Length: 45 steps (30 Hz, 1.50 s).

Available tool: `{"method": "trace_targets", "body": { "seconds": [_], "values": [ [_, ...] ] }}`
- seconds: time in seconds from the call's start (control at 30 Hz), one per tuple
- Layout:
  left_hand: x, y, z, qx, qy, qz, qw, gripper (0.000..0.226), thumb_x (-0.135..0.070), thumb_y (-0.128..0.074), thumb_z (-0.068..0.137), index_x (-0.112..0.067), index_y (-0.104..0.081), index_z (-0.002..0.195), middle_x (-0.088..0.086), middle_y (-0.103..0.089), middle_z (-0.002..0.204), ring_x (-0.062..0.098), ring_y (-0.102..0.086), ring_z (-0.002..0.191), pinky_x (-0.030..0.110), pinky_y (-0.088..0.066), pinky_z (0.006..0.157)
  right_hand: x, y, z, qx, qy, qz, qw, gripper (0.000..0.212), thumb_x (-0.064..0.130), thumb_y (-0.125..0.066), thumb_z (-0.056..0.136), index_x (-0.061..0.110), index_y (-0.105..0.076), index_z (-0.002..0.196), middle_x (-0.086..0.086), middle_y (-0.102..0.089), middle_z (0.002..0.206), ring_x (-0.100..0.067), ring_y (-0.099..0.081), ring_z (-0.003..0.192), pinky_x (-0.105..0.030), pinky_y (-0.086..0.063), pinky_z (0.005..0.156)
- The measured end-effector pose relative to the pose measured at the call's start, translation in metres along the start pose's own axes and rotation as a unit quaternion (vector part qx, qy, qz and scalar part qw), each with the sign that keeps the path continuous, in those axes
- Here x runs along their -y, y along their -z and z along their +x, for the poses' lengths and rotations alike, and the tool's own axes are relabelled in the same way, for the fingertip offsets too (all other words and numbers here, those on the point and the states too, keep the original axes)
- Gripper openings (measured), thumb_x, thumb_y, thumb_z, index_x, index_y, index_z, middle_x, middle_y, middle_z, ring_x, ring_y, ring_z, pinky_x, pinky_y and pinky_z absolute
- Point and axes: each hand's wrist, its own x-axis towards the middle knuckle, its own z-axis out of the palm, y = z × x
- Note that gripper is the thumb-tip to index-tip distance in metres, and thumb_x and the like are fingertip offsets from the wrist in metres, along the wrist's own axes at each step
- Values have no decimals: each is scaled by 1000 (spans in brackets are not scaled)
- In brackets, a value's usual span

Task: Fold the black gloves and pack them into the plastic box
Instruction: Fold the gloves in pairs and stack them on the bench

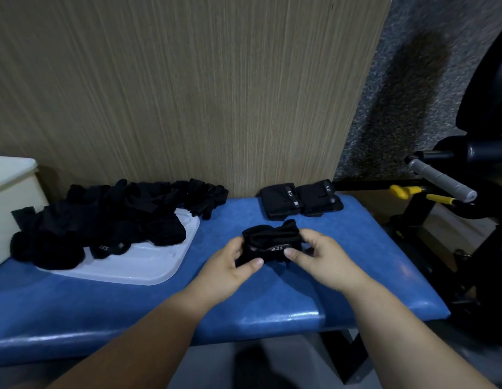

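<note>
Your two hands meet over the middle of the blue padded bench point(272, 299), both clamped on one bunched black glove point(270, 240). Your left hand point(230, 265) grips its near left corner, thumb on top and fingers tucked beneath. Your right hand point(320, 256) pinches the right side, thumb pressed onto the strip with pale lettering. The glove is folded over on itself, and I cannot tell whether it rests on the bench or is lifted just above it.

Behind the glove you hold, at the far edge of the bench against the wood-grain wall panel point(188, 88), two folded gloves point(301, 199) lie side by side, touching each other, each with a small pale label facing up.

To your left, a loose pile of black gloves point(103, 217) spreads across the bench and over a flat translucent white plastic lid point(137, 262), covering most of its far half. The lid's near edge and right corner are bare. At the far left edge stands a cream plastic box point(8, 192), only partly in view, with the pile just beside it.

To your right, beyond the end of the bench, there is dark gym equipment with a grey handle point(440, 178) and yellow-tipped parts point(404, 190).
</note>
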Motion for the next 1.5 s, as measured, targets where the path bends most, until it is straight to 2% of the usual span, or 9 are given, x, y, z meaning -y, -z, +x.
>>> {"method": "trace_targets", "body": {
  "seconds": [0.13,0.23,0.3,0.47,0.67,0.83,1.0,1.2,1.5],
  "values": [
    [-6,-6,1,-33,13,-56,998,34,-21,-59,94,-21,-51,128,-8,-69,114,-1,-62,106,22,-45,98,7,-3,-2,-16,-21,13,1000,15,23,-63,92,19,-66,106,5,-71,98,-6,-65,90,-25,-52,84],
    [-8,-9,3,-57,22,-35,998,33,-22,-57,95,-23,-47,127,-5,-73,93,2,-67,92,11,-46,79,6,-7,-2,-28,-43,4,999,11,28,-61,93,25,-64,104,9,-71,97,-6,-64,92,-22,-51,81],
    [-9,-11,3,-81,19,10,996,35,-26,-56,95,-24,-44,128,1,-72,82,8,-68,83,18,-49,74,4,-10,0,-30,-60,1,998,12,30,-60,94,27,-62,105,9,-70,98,-8,-64,95,-23,-50,82],
    [-11,-16,4,-133,13,74,988,47,-26,-55,95,-23,-35,138,-4,-49,61,7,-51,59,12,-39,53,5,-18,3,-63,-102,-41,992,27,36,-58,93,21,-57,117,4,-65,98,-16,-62,92,-31,-51,80],
    [-17,-25,4,-164,9,148,975,59,-23,-54,95,-22,-26,147,-4,-48,123,10,-50,102,16,-36,78,5,-27,3,-100,-128,-60,985,39,31,-58,93,22,-44,129,7,-56,77,-14,-57,76,-21,-37,59],
    [-19,-30,-1,-138,-75,304,940,51,-27,-40,100,-33,-26,149,-10,-12,158,18,-24,140,34,-27,111,10,-33,-1,-111,-112,-134,978,49,31,-54,95,24,-35,140,-3,-52,125,-22,-54,113,-32,-44,86],
    [-14,-34,-1,-33,-80,402,912,52,-43,-21,103,-36,-5,152,-17,5,160,5,13,146,30,6,118,8,-30,-2,-106,-27,-222,969,51,25,-50,96,25,-35,145,3,-37,147,-19,-31,136,-33,-30,110],
    [-13,-32,4,15,-45,426,903,54,-45,-17,103,-31,-4,153,-15,-3,160,6,8,147,33,6,119,1,-31,-2,23,-7,-266,964,51,42,-33,102,32,-23,151,16,-10,160,-6,-1,147,-33,-11,118],
    [-14,-31,2,46,-6,435,899,55,-46,-15,102,-32,4,152,-17,4,160,7,10,147,38,7,120,0,-32,-1,65,-51,-304,949,51,42,-23,103,31,-17,153,17,-11,160,-5,2,147,-34,-8,118]
  ]
}}
